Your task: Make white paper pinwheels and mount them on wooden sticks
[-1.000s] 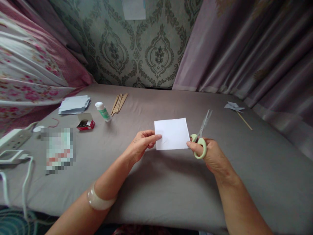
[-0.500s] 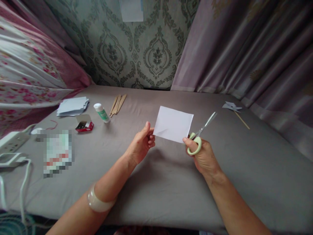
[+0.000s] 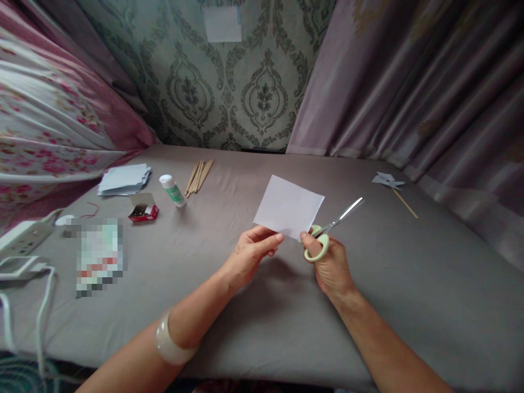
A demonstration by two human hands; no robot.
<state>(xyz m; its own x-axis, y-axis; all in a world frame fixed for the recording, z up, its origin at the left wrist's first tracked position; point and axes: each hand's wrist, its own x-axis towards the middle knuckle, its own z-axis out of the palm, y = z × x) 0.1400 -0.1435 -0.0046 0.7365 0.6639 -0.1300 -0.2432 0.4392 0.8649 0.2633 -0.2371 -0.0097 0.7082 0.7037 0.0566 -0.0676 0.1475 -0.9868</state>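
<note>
A small white sheet of paper (image 3: pixel 290 206) is held up tilted above the table, between my hands. At its lower edge is my left hand (image 3: pixel 256 248), thumb in front and fingers partly hidden behind the sheet. My right hand (image 3: pixel 331 265) pinches the lower right corner with thumb and fingertips. That same hand carries a pair of scissors (image 3: pixel 324 240) with pale green handles, one loop around the thumb. The blades point up and to the right, away from the paper, and look closed.
On the left lie a paper stack (image 3: pixel 123 180), an open red box (image 3: pixel 143 212), a white-green glue bottle (image 3: pixel 174 191), wooden sticks (image 3: pixel 199 177), a blurred packet (image 3: pixel 100 254) and a power strip (image 3: pixel 27 240). A paper pinwheel (image 3: pixel 388 180) on a stick lies at right.
My left hand has shifted right along the paper's lower edge, from its left corner toward the middle. The sheet has turned slightly, and the right hand with the scissors has moved a little left.
</note>
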